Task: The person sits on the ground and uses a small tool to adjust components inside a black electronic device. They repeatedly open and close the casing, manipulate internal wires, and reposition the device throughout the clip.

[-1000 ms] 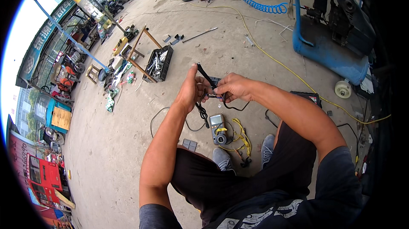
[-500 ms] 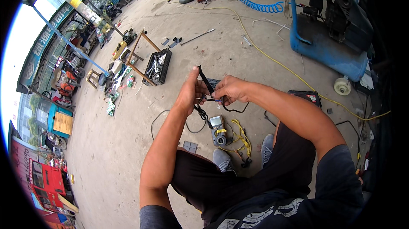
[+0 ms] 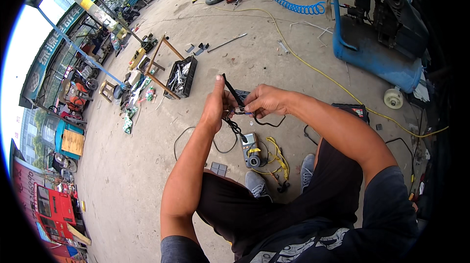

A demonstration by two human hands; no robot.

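In front of my knees, both hands are closed on thin dark wires and a flat black tape-like strip (image 3: pixel 233 90). My left hand (image 3: pixel 214 108) holds the wires, its thumb pointing up beside the strip's upper end. My right hand (image 3: pixel 267 100) pinches the strip's lower end where it meets the wires; the exact join is hidden by fingers. A bundled black cable (image 3: pixel 234 127) hangs under my left hand. Below lies a grey handheld meter (image 3: pixel 250 149) with a screen and round dial, beside a yellow cable (image 3: pixel 279 158) with dark ends.
A black crate of tools (image 3: pixel 180 77) stands ahead left by a wooden frame (image 3: pixel 154 60). A blue air compressor tank (image 3: pixel 377 52) is at the right, with a yellow hose (image 3: pixel 318 70) across the floor. Small grey tiles (image 3: pixel 219 168) lie by my left knee.
Both hands have shifted only slightly. The black strip's upper end has moved a little left, and the hanging cable bundle has swung slightly right.
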